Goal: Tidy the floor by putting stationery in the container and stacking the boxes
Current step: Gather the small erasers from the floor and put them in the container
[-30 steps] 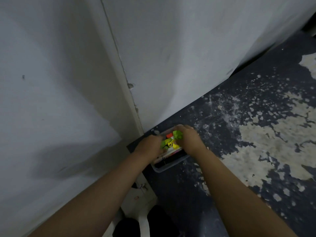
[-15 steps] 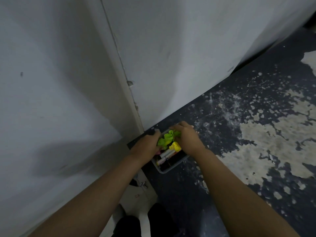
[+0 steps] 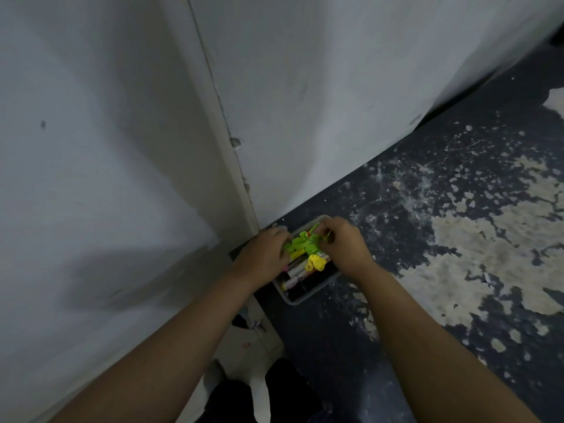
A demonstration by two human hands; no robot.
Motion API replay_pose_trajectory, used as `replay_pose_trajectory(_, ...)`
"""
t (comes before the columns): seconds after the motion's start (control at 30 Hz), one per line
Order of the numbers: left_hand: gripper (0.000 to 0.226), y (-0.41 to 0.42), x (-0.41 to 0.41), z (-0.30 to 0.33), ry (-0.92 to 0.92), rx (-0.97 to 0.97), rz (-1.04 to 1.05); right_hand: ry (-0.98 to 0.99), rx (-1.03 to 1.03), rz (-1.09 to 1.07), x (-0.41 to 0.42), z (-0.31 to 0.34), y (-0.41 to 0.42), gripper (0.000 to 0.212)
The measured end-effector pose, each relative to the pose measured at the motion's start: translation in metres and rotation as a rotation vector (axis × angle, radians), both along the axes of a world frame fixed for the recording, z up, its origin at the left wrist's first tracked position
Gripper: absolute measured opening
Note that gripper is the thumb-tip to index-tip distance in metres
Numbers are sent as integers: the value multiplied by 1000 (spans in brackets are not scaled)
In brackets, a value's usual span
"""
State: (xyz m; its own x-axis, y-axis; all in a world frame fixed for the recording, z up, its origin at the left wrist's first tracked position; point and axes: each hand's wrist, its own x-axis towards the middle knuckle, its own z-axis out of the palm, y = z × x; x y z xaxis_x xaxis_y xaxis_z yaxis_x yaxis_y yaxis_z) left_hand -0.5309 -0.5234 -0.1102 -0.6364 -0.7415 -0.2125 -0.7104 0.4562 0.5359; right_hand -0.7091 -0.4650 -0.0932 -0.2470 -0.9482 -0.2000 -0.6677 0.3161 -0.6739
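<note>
Hands (image 3: 305,248) lower over container (image 3: 305,296) than before

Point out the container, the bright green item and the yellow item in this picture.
container (image 3: 305,297): head view, near front wall.
bright green item (image 3: 300,241): head view, its middle, between both hands.
yellow item (image 3: 317,264): head view, its rounded body, lying over the pens.

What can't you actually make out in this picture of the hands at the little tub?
Head view only:
- Left hand fingertips: hidden behind the green pieces.
- Far end of the container: covered by both hands.
- Right hand grip: fingers curled out of sight.
- Pens: too small and dim to count.
</note>
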Motion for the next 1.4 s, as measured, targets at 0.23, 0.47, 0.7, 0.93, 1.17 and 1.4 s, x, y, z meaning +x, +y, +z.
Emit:
replay_pose_trajectory(0.23, 34, 4, 0, 2, -17, 62, -18, 115, 295, 237, 3, -2, 12, 37)
replay_pose_trajectory(0.47, 42, 3, 7, 9, 116, 111, 29, 42, 3, 121, 20, -6, 14, 11)
replay_pose_trajectory(0.7, 34, 3, 14, 0, 5, 101, -66, 150, 52, 291, 30, -8, 11, 25)
replay_pose_trajectory(0.93, 28, 12, 19, -10, -47, -75, -49, 117, 63, 221, 30, -5, 14, 30)
replay_pose_trajectory(1.17, 47, 1, 16, -4, -32, 107, -25, 131, -15, -36, 19, -16, 19, 29)
replay_pose_trajectory(1.4, 39, -3, 11, 4, -57, 130, -118, 66, 70, -144, 22, -7, 27, 38)
